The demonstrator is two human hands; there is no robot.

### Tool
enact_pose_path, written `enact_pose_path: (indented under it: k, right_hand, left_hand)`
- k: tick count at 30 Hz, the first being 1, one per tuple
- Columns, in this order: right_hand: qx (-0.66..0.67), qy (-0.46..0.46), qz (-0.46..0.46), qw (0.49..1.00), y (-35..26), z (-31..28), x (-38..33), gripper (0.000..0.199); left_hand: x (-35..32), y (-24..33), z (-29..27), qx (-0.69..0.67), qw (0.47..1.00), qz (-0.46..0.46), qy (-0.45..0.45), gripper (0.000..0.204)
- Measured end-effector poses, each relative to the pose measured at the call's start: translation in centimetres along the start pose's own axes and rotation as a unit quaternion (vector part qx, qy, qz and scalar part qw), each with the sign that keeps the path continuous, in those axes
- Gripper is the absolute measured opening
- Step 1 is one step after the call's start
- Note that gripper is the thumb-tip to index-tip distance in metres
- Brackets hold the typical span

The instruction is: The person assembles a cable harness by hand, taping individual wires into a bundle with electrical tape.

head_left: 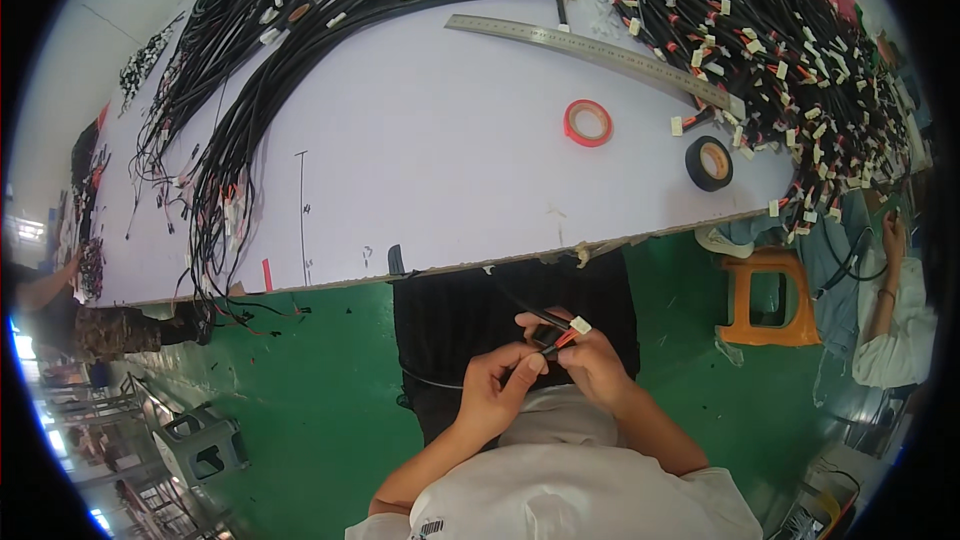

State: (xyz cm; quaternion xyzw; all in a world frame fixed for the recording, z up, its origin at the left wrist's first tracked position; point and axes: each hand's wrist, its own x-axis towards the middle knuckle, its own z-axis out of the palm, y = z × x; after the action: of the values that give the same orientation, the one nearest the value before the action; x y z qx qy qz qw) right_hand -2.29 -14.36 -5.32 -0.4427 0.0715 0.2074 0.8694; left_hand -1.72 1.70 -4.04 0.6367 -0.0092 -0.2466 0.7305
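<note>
The person wore a white shirt with short, loose sleeves and a small dark marking on its left front. Black cloth covered the lap, probably trousers, though its darkness hid the cut. The left hand and right hand were bare.

Floor: a smooth, glossy green floor is spread beneath the furniture and is dotted with small dark scraps
Worktable: a broad, white-topped table is bordered along its near side by a rough brown edge
Right seat: an orange plastic stool with a large opening is placed near the table
Left seat: a grey plastic stool with cut-out openings is set on the floor
Light: bright white and bluish patches are scattered along the left rim, their source blurred
</note>
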Motion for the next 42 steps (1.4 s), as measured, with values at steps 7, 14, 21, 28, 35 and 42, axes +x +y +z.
enact_pose_path:
  k: [7,14,21,28,35,42]
  right_hand:
    - [-0.148,-0.034,-0.021,0.988,-1.3,-0.5,-0.9,0.056]
    - [-0.134,-0.082,-0.081,0.984,-0.4,-1.7,-1.1,0.063]
    - [-0.197,-0.148,-0.058,0.967,-0.4,-3.1,-0.8,0.059]
    - [-0.054,-0.090,-0.078,0.991,-0.8,-0.8,-2.1,0.056]
    - [-0.027,0.067,-0.055,0.996,-1.3,1.9,-3.8,0.078]
    - [0.017,0.095,-0.061,0.993,-5.7,3.8,-4.3,0.081]
  left_hand:
    - [0.3,0.2,-0.5,0.007,1.000,-0.023,-0.001,0.021]
    - [0.2,0.4,-0.7,0.019,0.999,-0.020,-0.024,0.022]
    - [0.1,0.8,-0.6,0.010,1.000,-0.016,-0.024,0.024]
    - [0.1,2.0,0.7,0.109,0.985,0.115,0.075,0.015]
    - [0.8,0.3,0.8,0.294,0.915,0.228,0.155,0.003]
    - [0.4,0.5,1.1,0.436,0.853,0.269,0.101,0.005]
